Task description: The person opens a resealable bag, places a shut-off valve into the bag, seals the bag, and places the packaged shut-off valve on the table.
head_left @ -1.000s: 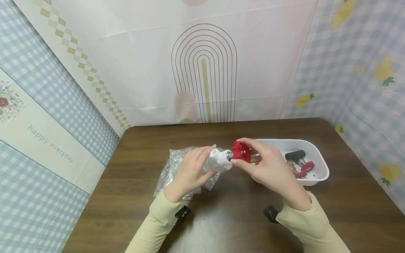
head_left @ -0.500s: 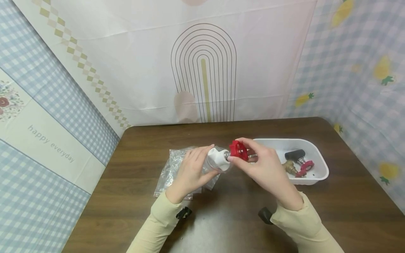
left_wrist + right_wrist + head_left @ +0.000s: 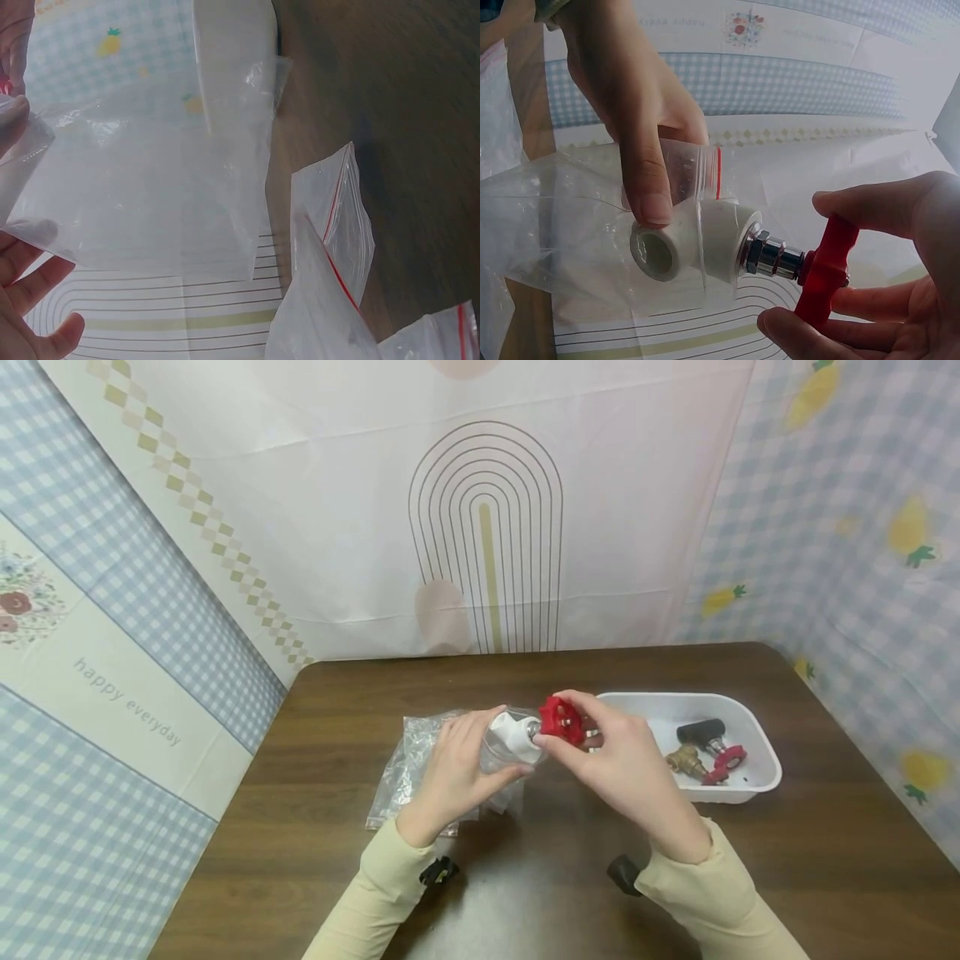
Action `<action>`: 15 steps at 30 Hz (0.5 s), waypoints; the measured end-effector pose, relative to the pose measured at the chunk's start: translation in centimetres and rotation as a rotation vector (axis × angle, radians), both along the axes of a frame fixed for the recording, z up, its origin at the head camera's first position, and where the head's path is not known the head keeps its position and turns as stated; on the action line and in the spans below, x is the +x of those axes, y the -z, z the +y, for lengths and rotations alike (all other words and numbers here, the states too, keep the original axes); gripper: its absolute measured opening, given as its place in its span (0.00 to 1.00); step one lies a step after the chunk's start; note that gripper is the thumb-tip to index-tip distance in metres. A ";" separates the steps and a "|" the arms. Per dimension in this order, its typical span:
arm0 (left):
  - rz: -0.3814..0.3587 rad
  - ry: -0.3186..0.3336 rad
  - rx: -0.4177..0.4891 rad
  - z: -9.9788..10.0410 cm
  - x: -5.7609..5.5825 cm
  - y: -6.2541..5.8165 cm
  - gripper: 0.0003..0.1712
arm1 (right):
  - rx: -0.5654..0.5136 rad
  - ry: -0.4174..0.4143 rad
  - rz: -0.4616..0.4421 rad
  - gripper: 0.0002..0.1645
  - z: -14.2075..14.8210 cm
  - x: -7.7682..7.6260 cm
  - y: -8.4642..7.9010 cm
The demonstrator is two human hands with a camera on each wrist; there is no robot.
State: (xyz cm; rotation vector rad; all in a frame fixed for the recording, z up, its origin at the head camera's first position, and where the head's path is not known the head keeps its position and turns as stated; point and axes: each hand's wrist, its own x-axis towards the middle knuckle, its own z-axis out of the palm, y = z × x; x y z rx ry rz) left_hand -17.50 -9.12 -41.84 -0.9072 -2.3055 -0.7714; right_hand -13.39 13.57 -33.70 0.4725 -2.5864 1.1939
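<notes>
A valve with a white plastic body (image 3: pixel 724 236), a shiny metal stem (image 3: pixel 769 255) and a red handwheel (image 3: pixel 561 720) is held above the table, between both hands. Most of its body sits inside a clear zip bag (image 3: pixel 585 240); the stem and wheel stick out past the bag's red-lined mouth. My left hand (image 3: pixel 453 768) grips the white body through the plastic, its thumb lying along the body in the right wrist view. With thumb and fingers, my right hand (image 3: pixel 626 764) pinches the handwheel by its rim. In the left wrist view the bag (image 3: pixel 142 180) hangs spread out.
On the right stands a white tray (image 3: pixel 761 768) holding a brass valve (image 3: pixel 686 762) with a red wheel and another red-wheeled part with a black body (image 3: pixel 701 731). Flat clear zip bags (image 3: pixel 408 768) lie on the brown table (image 3: pixel 540 877) under the left hand.
My right hand has moved a little left with the handwheel, and the white body sits further into the bag. More of the brass valve in the tray shows now.
</notes>
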 end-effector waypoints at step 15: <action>0.076 0.069 -0.008 0.8 -0.1 -0.7 0.46 | 0.029 -0.013 0.009 0.30 -0.7 -0.2 0.5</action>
